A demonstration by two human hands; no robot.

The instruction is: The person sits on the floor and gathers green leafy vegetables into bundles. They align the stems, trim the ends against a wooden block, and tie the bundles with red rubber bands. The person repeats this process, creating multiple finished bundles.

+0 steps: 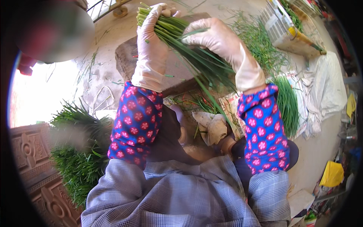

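Observation:
A bundle of long green chives (198,56) slants across the top middle, its pale cut ends at the upper left. My left hand (154,39), in a thin whitish glove, is closed around the bundle near those ends. Gloved the same way, my right hand (210,37) pinches a loose green blade at the bundle's upper side, thumb and fingertips together. The leaf tips hang down to the right, and one long blade droops towards my lap. Beneath the bundle stands a brown block-like stool or board (178,65) with small green scraps on it.
A big heap of chives (82,153) lies at the left; another pile (285,105) rests on printed sheeting at the right. Loose blades (258,42) litter the floor by a plastic crate (276,22). White sacking (326,85) and a crumpled cloth (211,126) lie nearby.

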